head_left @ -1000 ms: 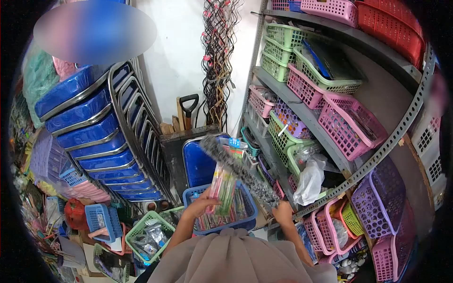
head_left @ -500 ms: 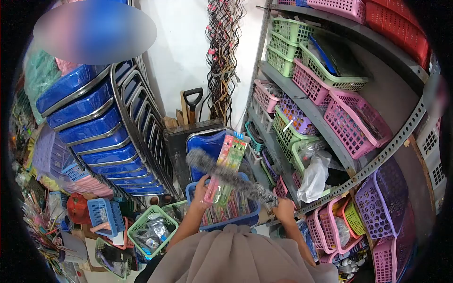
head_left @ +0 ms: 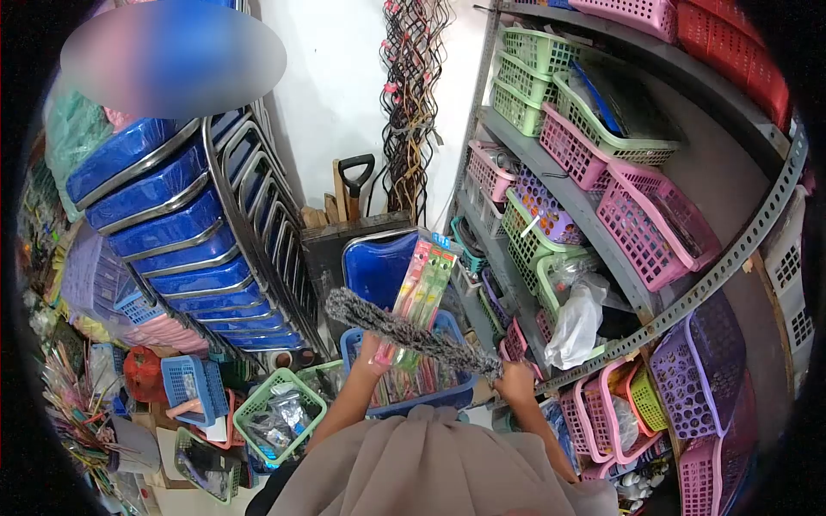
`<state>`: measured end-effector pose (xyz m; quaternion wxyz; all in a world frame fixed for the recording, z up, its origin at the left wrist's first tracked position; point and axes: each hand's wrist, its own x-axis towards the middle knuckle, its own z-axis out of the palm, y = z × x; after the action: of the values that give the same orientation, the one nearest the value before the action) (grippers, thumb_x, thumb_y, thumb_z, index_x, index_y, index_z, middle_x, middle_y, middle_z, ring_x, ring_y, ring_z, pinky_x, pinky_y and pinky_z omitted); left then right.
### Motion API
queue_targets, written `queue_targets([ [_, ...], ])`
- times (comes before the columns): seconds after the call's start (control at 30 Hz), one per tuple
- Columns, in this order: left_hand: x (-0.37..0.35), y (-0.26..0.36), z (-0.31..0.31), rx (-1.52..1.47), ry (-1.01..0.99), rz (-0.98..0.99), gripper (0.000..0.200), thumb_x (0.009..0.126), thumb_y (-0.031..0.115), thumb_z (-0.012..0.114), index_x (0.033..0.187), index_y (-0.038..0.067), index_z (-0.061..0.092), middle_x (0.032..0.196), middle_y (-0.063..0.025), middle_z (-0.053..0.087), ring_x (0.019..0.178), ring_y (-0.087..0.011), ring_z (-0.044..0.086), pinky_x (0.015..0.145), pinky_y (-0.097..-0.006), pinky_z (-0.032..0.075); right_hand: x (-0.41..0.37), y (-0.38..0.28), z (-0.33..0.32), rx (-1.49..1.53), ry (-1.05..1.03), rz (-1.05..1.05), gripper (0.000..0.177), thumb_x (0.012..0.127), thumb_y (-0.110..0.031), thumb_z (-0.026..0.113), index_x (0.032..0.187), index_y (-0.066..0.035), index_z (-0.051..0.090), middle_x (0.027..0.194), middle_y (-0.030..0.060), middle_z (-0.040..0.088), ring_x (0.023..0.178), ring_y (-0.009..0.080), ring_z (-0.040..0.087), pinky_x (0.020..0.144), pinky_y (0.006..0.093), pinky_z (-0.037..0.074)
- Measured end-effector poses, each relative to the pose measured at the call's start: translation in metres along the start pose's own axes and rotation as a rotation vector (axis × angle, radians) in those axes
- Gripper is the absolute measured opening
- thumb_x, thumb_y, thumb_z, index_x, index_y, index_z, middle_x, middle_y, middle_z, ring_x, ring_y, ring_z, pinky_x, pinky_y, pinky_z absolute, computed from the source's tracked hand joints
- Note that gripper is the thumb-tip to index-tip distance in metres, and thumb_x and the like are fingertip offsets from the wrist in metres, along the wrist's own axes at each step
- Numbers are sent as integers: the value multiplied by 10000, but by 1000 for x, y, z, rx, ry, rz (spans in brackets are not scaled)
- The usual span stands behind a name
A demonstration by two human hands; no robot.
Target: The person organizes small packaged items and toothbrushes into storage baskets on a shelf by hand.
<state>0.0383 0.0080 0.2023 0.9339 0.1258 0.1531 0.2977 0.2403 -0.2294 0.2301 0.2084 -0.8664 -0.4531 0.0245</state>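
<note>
Fairly bright; wall (head_left: 318, 86) brightest, glare on seats (head_left: 172, 176), shadow under shelves (head_left: 564, 196). Strong fisheye: rail (head_left: 757, 225) bows, corners black. Blurred oval (head_left: 172, 56) top left; edges soft.

Passage: above the packets (head_left: 430, 275), between chair stack (head_left: 185, 224) and grey shelf rack (head_left: 602, 247) | Over blue basket (head_left: 456, 397): fluffy grey strip (head_left: 413, 334) and packets block straight-down reach | Right hand (head_left: 516, 383): rack close beside

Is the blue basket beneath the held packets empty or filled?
Not empty: colourful packets show inside the blue basket. The held packets and grey fuzzy strip cover part of it, so I cannot tell how full.
</note>
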Motion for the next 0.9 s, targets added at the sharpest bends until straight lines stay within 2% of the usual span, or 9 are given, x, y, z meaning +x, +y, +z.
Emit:
queue_targets([
  [0.07, 20, 2, -41, -5, 5, -1, 414, 881, 378, 495, 1060, 16, 580, 989, -139, 632, 858, -295, 608, 812, -394, 479, 3, -2, -2, -8, -16, -24, 212, 572, -154, 650, 695, 16, 619, 697, 225, 605, 703, 393, 603, 662, 459, 484],
  [0.23, -11, 5, 28, 25, 54, -139, 367, 860, 341, 539, 1035, 22, 589, 987, -123, 634, 904, -260, 606, 836, -363, 478, 2, 3, 15, -32, -14, 31, 218, 581, -159, 656, 737, -9, 632, 727, 224, 611, 720, 396, 608, 675, 465, 483],
  [0.37, -3, 6, 13, 18, 105, 11, 358, 869, 322, 532, 1050, 18, 586, 994, -122, 639, 900, -273, 610, 842, -374, 479, 3, -8, -5, -15, -89, 5, 232, 612, -183, 663, 740, 6, 625, 737, 234, 607, 723, 407, 603, 676, 471, 483],
  [0.47, -12, 5, 27, 43, 135, -33, 353, 877, 309, 519, 1045, 5, 583, 979, -121, 639, 900, -278, 609, 844, -381, 479, 0, -7, 6, 72, 89, 110, 248, 603, -201, 674, 731, 5, 626, 733, 232, 604, 718, 409, 601, 683, 472, 485],
  [0.53, -3, 3, 10, 30, 142, -17, 351, 880, 302, 514, 1043, -1, 582, 975, -122, 639, 899, -278, 609, 841, -381, 481, -4, -5, 10, -1, -69, -32, 257, 586, -198, 674, 726, 12, 625, 717, 230, 598, 710, 405, 601, 685, 469, 484],
  [0.67, -6, 4, 13, 57, -69, 33, 348, 875, 303, 519, 1053, 13, 591, 976, -136, 642, 890, -271, 614, 835, -369, 487, 0, 2, 10, 69, -28, 67, 277, 581, -206, 667, 730, 25, 629, 718, 248, 606, 717, 394, 610, 687, 459, 488],
  [0.8, -2, 3, 11, -35, 130, -88, 334, 876, 310, 520, 1033, 27, 602, 908, -139, 643, 819, -259, 627, 786, -375, 503, -4, -1, 21, 30, -31, 79, 293, 607, -202, 674, 807, 5, 612, 751, 222, 611, 745, 392, 606, 669, 471, 492],
  [0.87, 24, 0, -42, -193, -41, -77, 345, 899, 267, 491, 1146, 30, 531, 1074, -147, 601, 907, -284, 604, 833, -403, 482, -7, -1, 21, 41, -122, -68, 243, 565, -176, 649, 737, -5, 635, 717, 230, 613, 713, 404, 605, 675, 462, 485],
  [0.9, -1, -5, -12, 84, -21, 134, 288, 920, 221, 458, 1158, 73, 526, 1032, -137, 601, 891, -264, 603, 817, -385, 488, -6, -4, 15, 41, -122, -70, 243, 565, -176, 649, 737, -5, 635, 717, 230, 613, 713, 404, 605, 675, 462, 485],
])
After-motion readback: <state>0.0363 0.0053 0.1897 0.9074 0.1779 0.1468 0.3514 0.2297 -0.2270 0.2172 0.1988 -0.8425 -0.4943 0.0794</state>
